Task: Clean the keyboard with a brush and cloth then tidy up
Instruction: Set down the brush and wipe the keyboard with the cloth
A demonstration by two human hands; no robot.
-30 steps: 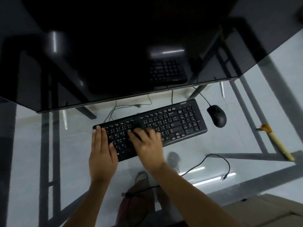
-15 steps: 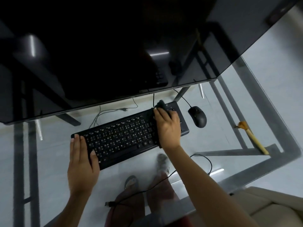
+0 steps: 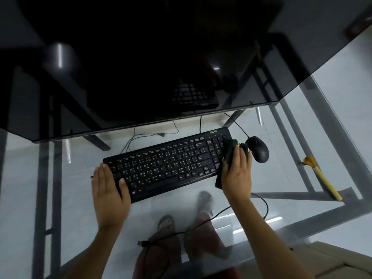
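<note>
Your right hand [image 3: 237, 172] grips the dark cloth [image 3: 228, 152] at the keyboard [image 3: 167, 164]'s right end, beside the mouse [image 3: 258, 149]; your left hand [image 3: 108, 190] rests flat, fingers straight, on its left end.

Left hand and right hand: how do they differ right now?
The left hand lies flat with straight fingers on the keyboard's left end, holding nothing; the right hand grips a dark cloth. The left hand sits at the letter keys, the right hand at the number-pad end, near the mouse. Both touch the keyboard.
</note>
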